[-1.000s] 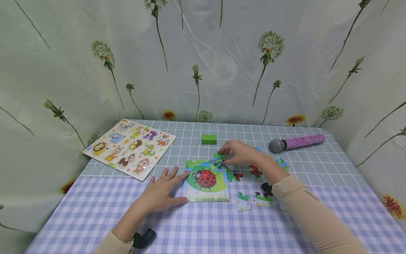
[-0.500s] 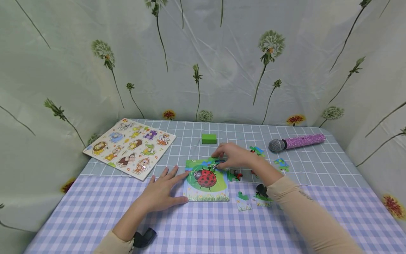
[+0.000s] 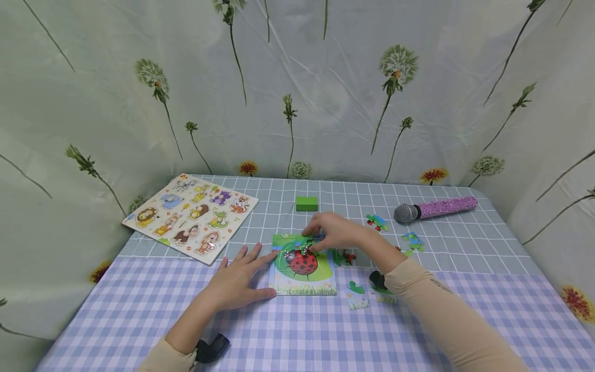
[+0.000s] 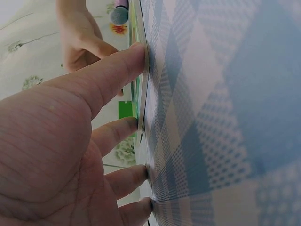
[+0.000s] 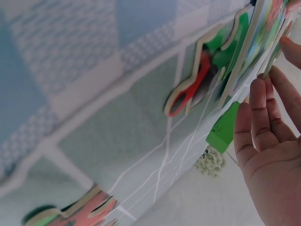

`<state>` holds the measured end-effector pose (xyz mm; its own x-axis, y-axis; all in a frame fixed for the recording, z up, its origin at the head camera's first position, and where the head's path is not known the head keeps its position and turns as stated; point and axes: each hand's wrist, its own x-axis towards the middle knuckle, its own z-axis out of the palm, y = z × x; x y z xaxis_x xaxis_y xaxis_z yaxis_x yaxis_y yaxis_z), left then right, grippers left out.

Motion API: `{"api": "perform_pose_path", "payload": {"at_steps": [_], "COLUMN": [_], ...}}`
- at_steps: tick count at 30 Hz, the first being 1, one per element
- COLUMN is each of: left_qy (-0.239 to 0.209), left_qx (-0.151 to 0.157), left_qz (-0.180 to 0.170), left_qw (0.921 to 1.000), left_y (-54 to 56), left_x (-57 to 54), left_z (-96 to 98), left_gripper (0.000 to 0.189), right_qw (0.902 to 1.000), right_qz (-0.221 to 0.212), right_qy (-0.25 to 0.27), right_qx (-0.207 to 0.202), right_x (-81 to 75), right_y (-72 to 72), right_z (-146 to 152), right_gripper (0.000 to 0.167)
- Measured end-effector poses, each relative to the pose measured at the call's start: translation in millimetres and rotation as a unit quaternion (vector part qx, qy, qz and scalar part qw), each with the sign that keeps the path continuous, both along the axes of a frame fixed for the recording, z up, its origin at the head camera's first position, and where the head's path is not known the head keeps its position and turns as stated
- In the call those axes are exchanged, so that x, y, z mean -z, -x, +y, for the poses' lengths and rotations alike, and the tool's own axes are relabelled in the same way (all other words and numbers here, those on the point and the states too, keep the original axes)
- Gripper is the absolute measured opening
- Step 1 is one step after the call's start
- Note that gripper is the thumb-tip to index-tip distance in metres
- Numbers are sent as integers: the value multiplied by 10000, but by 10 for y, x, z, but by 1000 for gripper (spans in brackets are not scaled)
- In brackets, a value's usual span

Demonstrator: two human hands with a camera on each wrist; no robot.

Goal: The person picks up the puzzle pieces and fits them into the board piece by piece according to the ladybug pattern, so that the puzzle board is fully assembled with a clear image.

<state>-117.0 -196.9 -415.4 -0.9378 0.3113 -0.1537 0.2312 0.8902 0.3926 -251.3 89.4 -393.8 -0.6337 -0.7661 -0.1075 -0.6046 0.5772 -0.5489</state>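
A square ladybug puzzle board (image 3: 303, 287) lies flat in the middle of the table. My right hand (image 3: 337, 231) is over its upper part, pinching a jigsaw piece (image 5: 276, 51) between thumb and fingers. In the head view that piece (image 3: 305, 245) overlaps the ladybug's head area, partly hidden by the fingers. My left hand (image 3: 239, 281) rests on the tablecloth with fingers spread, thumb and index fingertips at the board's left edge. From the left wrist, the thumb (image 4: 120, 70) shows right against the board's rim.
Several loose jigsaw pieces lie right of the board, among them a grass piece (image 3: 358, 297), a red-and-green piece (image 3: 345, 257) and a blue-green piece (image 3: 412, 240). Behind are a green block (image 3: 307, 203) and a glittery microphone (image 3: 437, 208). An animal puzzle board (image 3: 190, 217) lies left.
My right hand has moved left with the jigsaw piece, from the board's upper right corner to over the ladybug's head. My left hand has stayed in place.
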Motion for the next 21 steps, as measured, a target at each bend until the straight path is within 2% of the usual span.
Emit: {"api": "perform_pose_path", "payload": {"at_steps": [11, 21], "left_qy": [1, 36], "left_qx": [-28, -33], "left_qz": [-15, -33], "left_qw": [10000, 10000], "left_y": [-8, 3], "left_x": [-11, -4], "left_z": [3, 5], "left_gripper": [87, 88], "right_qw": [9996, 9994], "right_qz": [57, 6], "right_qy": [-242, -250], "right_qx": [-110, -248], "right_x": [-7, -59], "right_y": [20, 14], "right_z": [-143, -187], "right_gripper": [40, 39]}}
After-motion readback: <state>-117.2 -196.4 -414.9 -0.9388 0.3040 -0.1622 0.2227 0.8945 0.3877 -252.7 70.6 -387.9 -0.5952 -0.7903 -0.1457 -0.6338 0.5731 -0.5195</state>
